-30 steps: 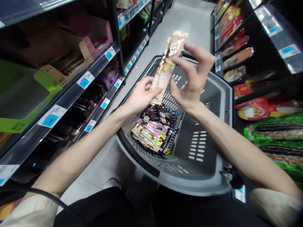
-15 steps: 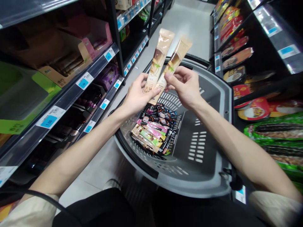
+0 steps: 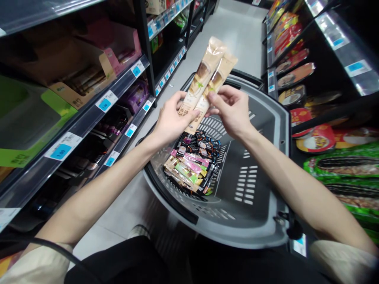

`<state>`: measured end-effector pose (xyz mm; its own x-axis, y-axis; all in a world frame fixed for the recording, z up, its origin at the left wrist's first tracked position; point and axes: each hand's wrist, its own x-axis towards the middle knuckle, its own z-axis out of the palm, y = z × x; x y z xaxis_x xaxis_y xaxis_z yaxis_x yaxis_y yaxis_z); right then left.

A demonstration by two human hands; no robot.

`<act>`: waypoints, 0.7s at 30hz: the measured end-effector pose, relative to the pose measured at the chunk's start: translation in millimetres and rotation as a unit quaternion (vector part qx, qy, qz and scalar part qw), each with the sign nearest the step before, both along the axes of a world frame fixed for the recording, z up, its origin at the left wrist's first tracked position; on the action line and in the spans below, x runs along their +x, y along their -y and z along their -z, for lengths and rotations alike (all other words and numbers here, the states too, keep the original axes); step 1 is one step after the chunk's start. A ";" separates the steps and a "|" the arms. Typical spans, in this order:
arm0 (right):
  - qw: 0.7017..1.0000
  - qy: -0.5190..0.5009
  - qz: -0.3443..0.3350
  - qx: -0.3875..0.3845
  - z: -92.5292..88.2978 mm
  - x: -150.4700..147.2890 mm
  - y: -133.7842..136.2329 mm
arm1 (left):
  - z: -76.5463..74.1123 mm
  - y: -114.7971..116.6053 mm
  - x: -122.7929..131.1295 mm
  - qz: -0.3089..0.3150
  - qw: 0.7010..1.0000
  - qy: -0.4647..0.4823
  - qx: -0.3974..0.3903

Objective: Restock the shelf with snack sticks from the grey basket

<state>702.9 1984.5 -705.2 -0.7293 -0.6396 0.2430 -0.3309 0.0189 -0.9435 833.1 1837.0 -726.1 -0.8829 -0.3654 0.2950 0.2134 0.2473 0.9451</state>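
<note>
Two beige stick packets, printed with a cup and a green leaf, are held up over the shopping basket (image 3: pixel 260 221). My left hand (image 3: pixel 174 120) is closed on the lower end of the left stick packet (image 3: pixel 197 81), its thumb lying across toward the other one. With thumb and fingers my right hand (image 3: pixel 232 106) pinches the right stick packet (image 3: pixel 220 73) at its side. The two packets overlap. Below them, a pile of small sachets (image 3: pixel 189 167) in black, pink, green and beige wrappers lies in the basket's left part.
To the left, a shelf with price tags (image 3: pixel 60 150) carries a green carton (image 3: pixel 26 126) and a beige carton (image 3: pixel 69 92) with similar sticks. On the right shelf are green bags (image 3: pixel 349 163) and red-lidded bowls (image 3: pixel 318 138). The aisle floor (image 3: pixel 237 31) runs ahead.
The two stick packets have come together: they stood fanned apart at the top and now overlap. The left one has tilted to the right. Both hands have stayed nearly in place.
</note>
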 end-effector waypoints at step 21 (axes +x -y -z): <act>0.834 -0.283 -0.238 0.410 -27.1 -17.8 -24.7 | -10.6 -6.1 15.8 -0.032 0.920 0.120 -0.371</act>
